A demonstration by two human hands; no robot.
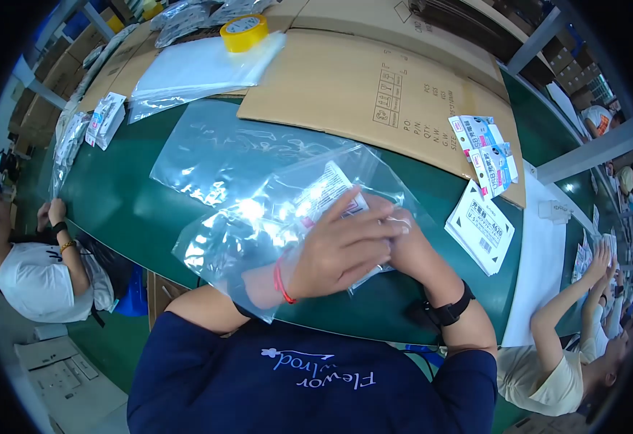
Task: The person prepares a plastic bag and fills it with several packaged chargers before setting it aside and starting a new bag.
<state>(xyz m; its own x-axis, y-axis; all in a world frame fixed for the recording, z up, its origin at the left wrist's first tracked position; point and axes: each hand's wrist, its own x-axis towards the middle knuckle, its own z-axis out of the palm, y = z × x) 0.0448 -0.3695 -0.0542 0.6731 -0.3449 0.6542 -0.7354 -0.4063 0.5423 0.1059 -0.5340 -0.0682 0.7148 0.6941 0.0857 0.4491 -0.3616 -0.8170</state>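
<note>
A large clear plastic bag (222,239) lies loosely in front of me, its lower left part draped over my left forearm. Inside or under its film shows a white printed package (323,189), partly covered by my fingers. My left hand (349,246), with a red cord at the wrist, reaches across with fingers stretched and apart, the fingertips against my right hand. My right hand (412,242), a black watch on its wrist, has its fingers curled at the bag's right side, with a bit of film between them. My left thumb is hidden.
Flat clear bags (204,148) lie on the green table (114,188). Beyond are a cardboard sheet (331,87), a bag stack (179,76) and yellow tape (244,36). Rightward are blue-and-white packages (486,152) and white printed cards (480,228). Co-workers sit on both sides.
</note>
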